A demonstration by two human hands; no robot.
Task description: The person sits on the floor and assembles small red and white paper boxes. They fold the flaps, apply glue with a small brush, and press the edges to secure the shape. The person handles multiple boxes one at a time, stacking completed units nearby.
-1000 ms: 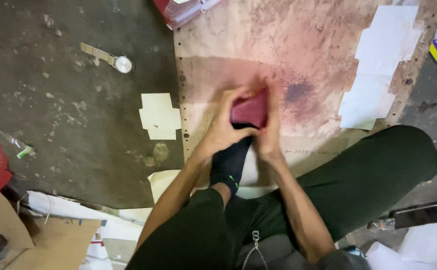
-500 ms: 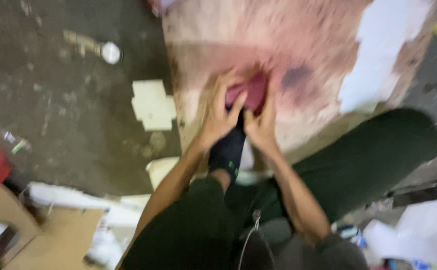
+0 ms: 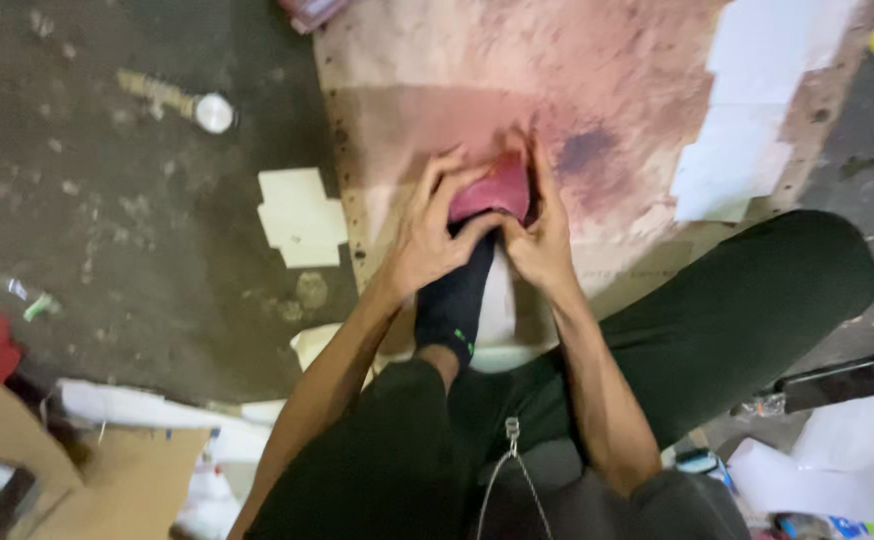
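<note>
Both hands, left point(image 3: 435, 238) and right point(image 3: 542, 240), have fingers clamped on a red pad point(image 3: 492, 190) at the toe of the black sock point(image 3: 457, 300), over the stained board point(image 3: 617, 90); the pad looks only partly fitted.

Small dark-red leather piece point(image 3: 493, 190) held between left hand point(image 3: 435, 235) and right hand point(image 3: 539, 240). Flat plywood board point(image 3: 597, 70) pale tan, stained pink-red, one purple blotch. White paper sheets point(image 3: 747, 130) on it. Black sock point(image 3: 454, 305) with green mark. Dark green trousers point(image 3: 727, 310). Concrete floor point(image 3: 107, 230) dark grey, speckled. Cream paper scraps point(image 3: 300, 215). Brown cardboard point(image 3: 97, 480).
</note>
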